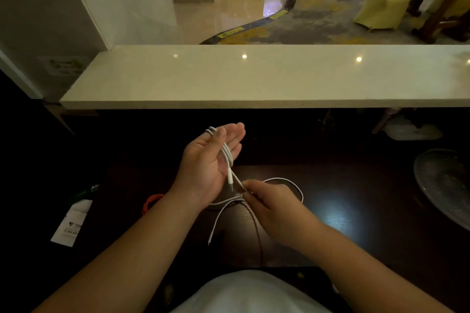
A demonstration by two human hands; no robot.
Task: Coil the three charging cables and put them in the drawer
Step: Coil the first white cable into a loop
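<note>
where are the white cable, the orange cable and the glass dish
white cable [226,154]: head view, on the bundled strands
orange cable [151,202]: head view, on its visible curve
glass dish [442,180]: head view, on its bare inside

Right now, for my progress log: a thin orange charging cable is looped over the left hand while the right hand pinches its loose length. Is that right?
No. In the head view the cable looped over the left hand is a thin white charging cable, not orange; the right hand does pinch its loose length. The orange cable lies on the dark table.
</note>
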